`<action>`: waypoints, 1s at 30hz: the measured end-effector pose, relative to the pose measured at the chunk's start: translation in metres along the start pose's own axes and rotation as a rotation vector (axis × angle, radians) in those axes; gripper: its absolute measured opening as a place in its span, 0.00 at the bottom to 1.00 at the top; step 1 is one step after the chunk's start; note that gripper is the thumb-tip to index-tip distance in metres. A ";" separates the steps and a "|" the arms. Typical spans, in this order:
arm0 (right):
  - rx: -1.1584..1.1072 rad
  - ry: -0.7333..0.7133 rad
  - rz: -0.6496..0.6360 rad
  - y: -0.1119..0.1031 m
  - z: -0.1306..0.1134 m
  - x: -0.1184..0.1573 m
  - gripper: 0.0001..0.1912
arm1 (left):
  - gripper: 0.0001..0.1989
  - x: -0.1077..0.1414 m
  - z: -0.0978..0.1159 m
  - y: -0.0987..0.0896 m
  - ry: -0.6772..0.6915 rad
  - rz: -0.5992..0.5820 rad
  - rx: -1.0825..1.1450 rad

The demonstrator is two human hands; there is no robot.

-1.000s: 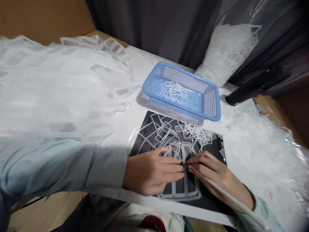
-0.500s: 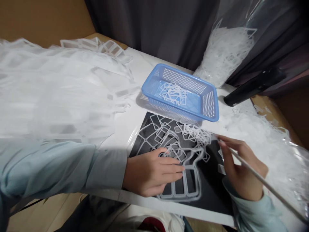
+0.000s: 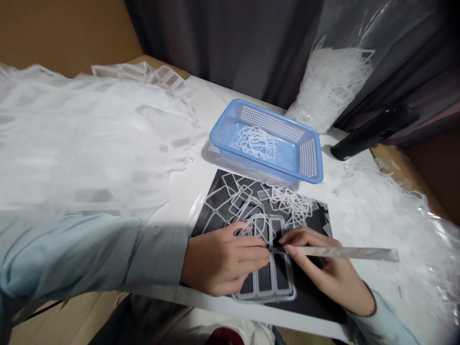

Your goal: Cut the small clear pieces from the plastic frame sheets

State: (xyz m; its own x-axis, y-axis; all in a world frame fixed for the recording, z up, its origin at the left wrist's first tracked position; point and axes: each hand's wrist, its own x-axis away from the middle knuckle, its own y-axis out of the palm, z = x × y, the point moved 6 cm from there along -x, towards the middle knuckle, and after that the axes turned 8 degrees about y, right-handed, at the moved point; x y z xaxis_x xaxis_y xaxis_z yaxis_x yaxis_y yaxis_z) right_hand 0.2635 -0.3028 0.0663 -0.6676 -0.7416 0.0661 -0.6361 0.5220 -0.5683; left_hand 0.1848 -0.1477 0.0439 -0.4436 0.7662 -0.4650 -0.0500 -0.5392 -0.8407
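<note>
On a black mat [image 3: 309, 302] lies a stack of pale plastic frames [image 3: 265, 282] with long rounded openings. My left hand [image 3: 226, 258] rests flat over the left part of these frames, its fingers stretched out. My right hand [image 3: 323, 268] pinches a thin flat metallic strip [image 3: 355, 254], perhaps a blade or tweezers, whose tip meets the frames near my left fingertips. Behind the hands, loose white rectangular rings [image 3: 291, 203] lie in a tangle on the mat.
A blue basket [image 3: 309, 177] holding white rings stands behind the mat. Sheets of frames [image 3: 89, 143] are heaped at left, clear scraps [image 3: 388, 225] at right. A filled bag [image 3: 330, 81] and a black cylinder [image 3: 370, 134] stand at the back.
My right hand has moved left and down from the mat's right edge to the frames, and the strip has swung level. The upper part of the frames lies straighter. My left hand has barely moved.
</note>
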 end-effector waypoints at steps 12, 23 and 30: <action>0.173 -0.143 -0.071 0.012 -0.007 0.003 0.04 | 0.20 0.000 -0.001 0.001 0.008 -0.011 -0.008; 0.770 -0.453 0.108 0.013 -0.013 0.016 0.07 | 0.19 -0.001 -0.001 -0.001 0.028 -0.004 0.042; 0.536 -0.103 1.050 -0.070 -0.007 0.035 0.09 | 0.18 -0.002 0.000 -0.004 0.019 0.029 0.039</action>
State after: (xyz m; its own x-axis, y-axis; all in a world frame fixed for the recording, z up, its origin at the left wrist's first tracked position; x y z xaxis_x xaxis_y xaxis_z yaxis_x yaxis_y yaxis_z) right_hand 0.2821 -0.3619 0.1146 -0.7168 -0.0980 -0.6904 0.4650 0.6706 -0.5780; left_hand 0.1861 -0.1470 0.0486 -0.4280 0.7566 -0.4944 -0.0729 -0.5742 -0.8155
